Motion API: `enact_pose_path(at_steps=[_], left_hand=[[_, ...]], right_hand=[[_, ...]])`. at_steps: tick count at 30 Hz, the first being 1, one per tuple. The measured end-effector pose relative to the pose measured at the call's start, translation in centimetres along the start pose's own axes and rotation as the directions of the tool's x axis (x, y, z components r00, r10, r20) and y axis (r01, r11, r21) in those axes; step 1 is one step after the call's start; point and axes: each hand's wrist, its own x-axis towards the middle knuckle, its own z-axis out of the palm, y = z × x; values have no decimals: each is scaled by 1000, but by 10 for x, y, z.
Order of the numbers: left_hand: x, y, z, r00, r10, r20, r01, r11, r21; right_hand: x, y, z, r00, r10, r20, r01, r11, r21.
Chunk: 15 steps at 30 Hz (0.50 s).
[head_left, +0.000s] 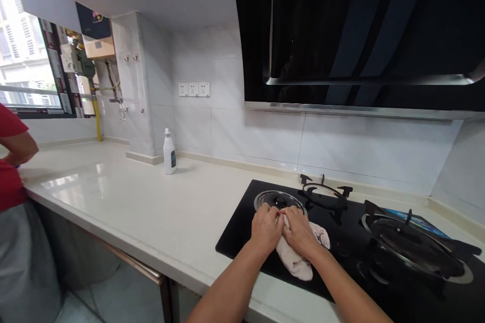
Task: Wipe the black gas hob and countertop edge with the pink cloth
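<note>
Both my hands rest on a pale pink cloth [299,262] lying on the black glass gas hob [242,239]. My left hand [266,228] is closed over the cloth's upper end, right in front of the left burner ring [278,199]. My right hand [301,232] presses down on the cloth with curled fingers, touching my left hand. The left burner's pan support [324,196] is lifted off and sits shifted to the right, between the burners.
The right burner [413,242] keeps its pan support. A white bottle [169,152] stands on the cream counter [132,202] by the wall. A black extractor hood [359,35] hangs overhead. Another person in a red top [11,161] stands at the far left.
</note>
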Motion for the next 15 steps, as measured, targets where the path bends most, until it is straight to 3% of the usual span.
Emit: enact_pose_path(at_steps=[5, 15], left_hand=[[2, 0, -1, 999, -24, -33, 21, 996, -81], [1, -2, 3, 999, 27, 43, -16, 975, -222]], right_hand=[[-3, 2, -9, 995, -82, 61, 80, 996, 26], [0, -2, -33, 986, 121, 114, -97, 975, -199]])
